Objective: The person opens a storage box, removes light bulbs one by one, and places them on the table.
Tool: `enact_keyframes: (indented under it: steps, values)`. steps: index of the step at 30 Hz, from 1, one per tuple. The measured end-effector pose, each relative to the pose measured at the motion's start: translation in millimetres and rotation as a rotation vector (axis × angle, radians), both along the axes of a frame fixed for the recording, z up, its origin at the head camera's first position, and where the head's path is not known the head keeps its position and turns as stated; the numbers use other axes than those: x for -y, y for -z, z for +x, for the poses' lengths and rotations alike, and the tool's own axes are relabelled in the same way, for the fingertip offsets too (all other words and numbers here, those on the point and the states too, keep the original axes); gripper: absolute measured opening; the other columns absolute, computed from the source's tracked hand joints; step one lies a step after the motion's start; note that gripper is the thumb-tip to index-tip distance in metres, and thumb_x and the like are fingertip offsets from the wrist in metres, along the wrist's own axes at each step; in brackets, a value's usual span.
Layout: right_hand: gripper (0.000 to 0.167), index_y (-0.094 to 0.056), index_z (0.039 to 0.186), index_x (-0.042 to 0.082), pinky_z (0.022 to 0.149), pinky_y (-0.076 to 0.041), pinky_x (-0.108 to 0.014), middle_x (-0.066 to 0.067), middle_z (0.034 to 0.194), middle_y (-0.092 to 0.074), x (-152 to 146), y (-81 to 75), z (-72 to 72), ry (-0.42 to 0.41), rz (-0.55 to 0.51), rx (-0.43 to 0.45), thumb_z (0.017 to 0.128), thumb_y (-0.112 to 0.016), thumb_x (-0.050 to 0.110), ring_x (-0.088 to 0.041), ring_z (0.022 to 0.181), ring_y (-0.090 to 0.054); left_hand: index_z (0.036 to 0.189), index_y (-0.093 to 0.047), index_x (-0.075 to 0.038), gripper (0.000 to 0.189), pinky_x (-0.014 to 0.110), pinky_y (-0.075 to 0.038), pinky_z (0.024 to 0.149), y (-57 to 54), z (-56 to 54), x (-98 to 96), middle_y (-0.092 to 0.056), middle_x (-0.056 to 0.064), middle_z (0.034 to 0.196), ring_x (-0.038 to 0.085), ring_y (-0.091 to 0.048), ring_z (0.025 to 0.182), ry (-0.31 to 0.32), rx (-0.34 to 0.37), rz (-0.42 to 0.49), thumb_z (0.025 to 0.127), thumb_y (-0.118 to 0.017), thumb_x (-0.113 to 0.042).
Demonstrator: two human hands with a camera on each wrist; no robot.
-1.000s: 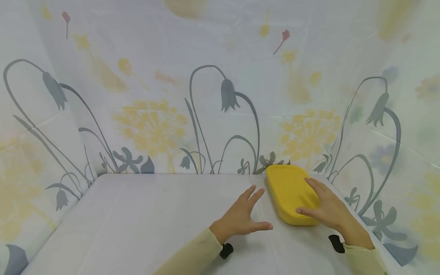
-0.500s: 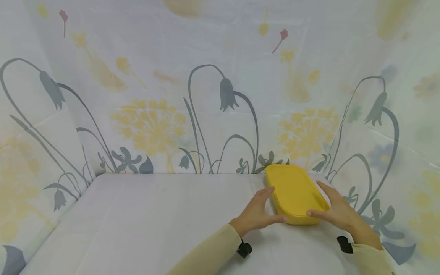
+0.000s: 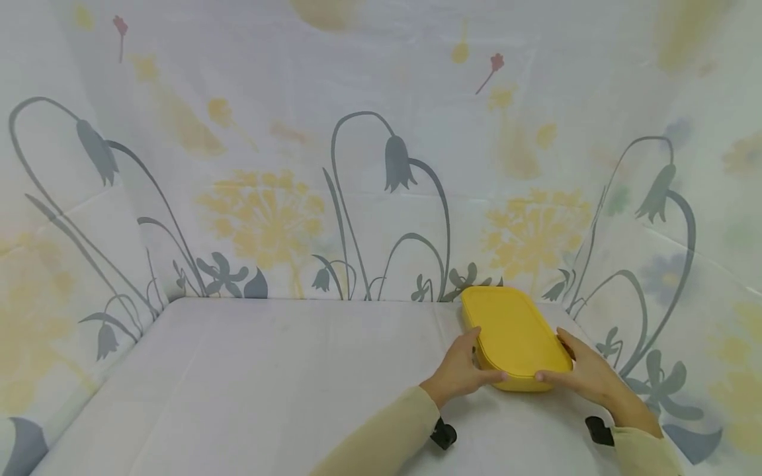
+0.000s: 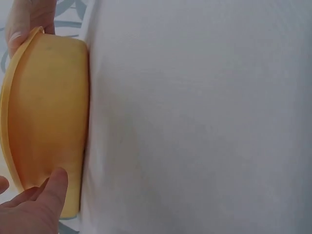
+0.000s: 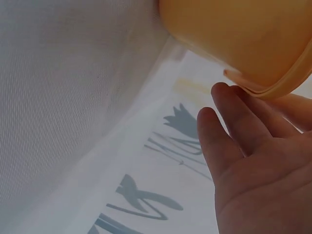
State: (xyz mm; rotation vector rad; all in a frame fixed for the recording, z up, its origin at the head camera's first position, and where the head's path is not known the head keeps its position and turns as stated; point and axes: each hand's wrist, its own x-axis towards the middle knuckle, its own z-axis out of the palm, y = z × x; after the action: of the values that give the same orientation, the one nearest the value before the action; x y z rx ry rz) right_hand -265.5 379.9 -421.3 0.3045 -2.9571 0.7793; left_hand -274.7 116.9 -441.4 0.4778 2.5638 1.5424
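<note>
A yellow rounded box [image 3: 514, 330] with a rimmed lid lies on the white table at the right, its far end near the back wall. My left hand [image 3: 461, 370] is at its near left corner, fingers along the side and thumb at the front. In the left wrist view, fingertips [image 4: 59, 178] meet the box's side wall [image 4: 53, 102]. At the near right corner is my right hand [image 3: 592, 373], thumb at the front rim. The right wrist view shows its fingers fairly straight, their tips right by the rim [image 5: 273, 92].
The white table [image 3: 256, 377] stretches away to the left. A flower-printed sheet [image 3: 381, 218] hangs behind it and along both sides, close by the right hand. Black straps with small devices [image 3: 443, 434] sit at both wrists.
My left hand has moved right, up to the box's left side. My right hand has shifted right from over the lid to its right side. The box has stayed in place.
</note>
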Motion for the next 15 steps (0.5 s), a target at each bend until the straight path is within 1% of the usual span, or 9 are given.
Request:
enact_keyframes:
  steps: [5, 10, 15]
  values:
    - [0.102, -0.021, 0.145, -0.012, 0.094, -0.036, -0.065, -0.037, 0.142, -0.032, -2.0, -1.1, 1.9, 0.019, 0.015, 0.026, 0.080, -0.070, 0.051, -0.053, 0.124, -0.038, 0.146, -0.036, -0.014, 0.091, 0.026, -0.040, 0.102, 1.6, -0.8, -5.6, -0.044, -0.002, 0.140, 0.008, -0.047, 0.120, -0.025, 0.005, 0.036, 0.072, -0.083, -0.038]
    - [0.100, -0.025, 0.144, -0.013, 0.095, -0.037, -0.065, -0.038, 0.141, -0.032, -3.2, 0.5, 1.0, 0.019, 0.018, 0.048, 0.081, -0.069, 0.052, -0.055, 0.123, -0.038, 0.146, -0.035, -0.014, 0.091, 0.026, -0.042, 0.099, 4.7, -2.3, -8.8, -0.047, -0.002, 0.134, 0.008, -0.049, 0.115, -0.056, 0.033, 0.073, 0.072, -0.083, -0.037]
    - [0.100, -0.026, 0.143, -0.013, 0.093, -0.038, -0.064, -0.039, 0.140, -0.034, -5.4, 2.4, 0.5, 0.013, 0.029, 0.036, 0.081, -0.070, 0.051, -0.055, 0.121, -0.040, 0.148, -0.032, -0.013, 0.094, 0.025, -0.042, 0.099, 7.0, -3.6, -10.1, -0.047, -0.002, 0.132, 0.008, -0.049, 0.116, -0.051, 0.031, 0.095, 0.072, -0.083, -0.037]
